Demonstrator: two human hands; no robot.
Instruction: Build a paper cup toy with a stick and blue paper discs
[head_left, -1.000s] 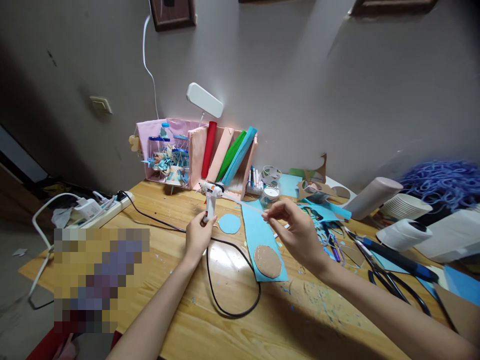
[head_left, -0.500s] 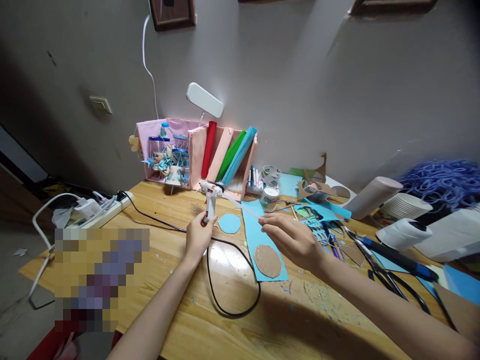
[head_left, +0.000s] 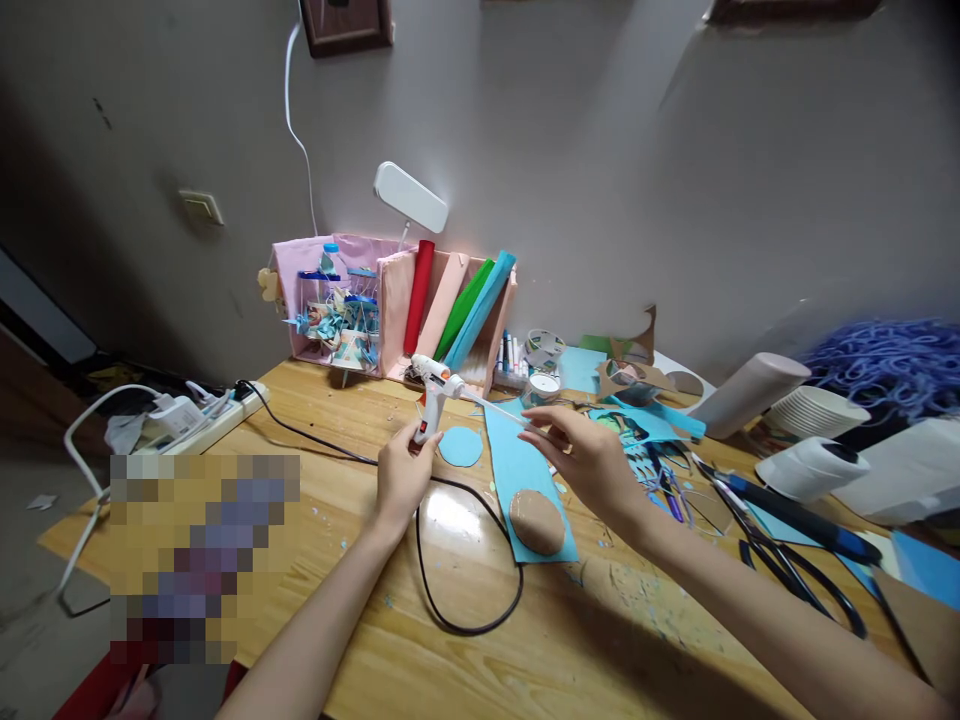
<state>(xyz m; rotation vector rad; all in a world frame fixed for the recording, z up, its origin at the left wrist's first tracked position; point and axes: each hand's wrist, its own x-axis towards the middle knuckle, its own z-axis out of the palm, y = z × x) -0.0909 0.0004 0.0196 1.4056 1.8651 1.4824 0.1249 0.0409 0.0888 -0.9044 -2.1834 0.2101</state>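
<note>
My left hand [head_left: 403, 470] grips the handle of a white hot glue gun [head_left: 434, 395], holding it upright above the wooden table [head_left: 465, 660]. Its black cord [head_left: 442, 590] loops across the table. My right hand [head_left: 589, 455] pinches the end of a clear glue stick [head_left: 495, 410] that runs into the back of the gun. Below the hands lie a light blue foam sheet [head_left: 517, 465] with a brown cardboard disc [head_left: 537, 521] on it, and a small blue foam circle [head_left: 460, 446].
A pink organiser [head_left: 390, 300] with foam rolls and a white lamp [head_left: 410, 197] stands at the wall. A power strip [head_left: 202, 420] lies at the left. Scissors [head_left: 780, 565], paper scraps, tape rolls [head_left: 541, 370], a white roll [head_left: 814, 465] and stacked plates [head_left: 817, 410] crowd the right side.
The glue gun has tilted and lifted slightly, its top now leaning right. My right hand has moved in toward the gun, feeding the glue stick further in.
</note>
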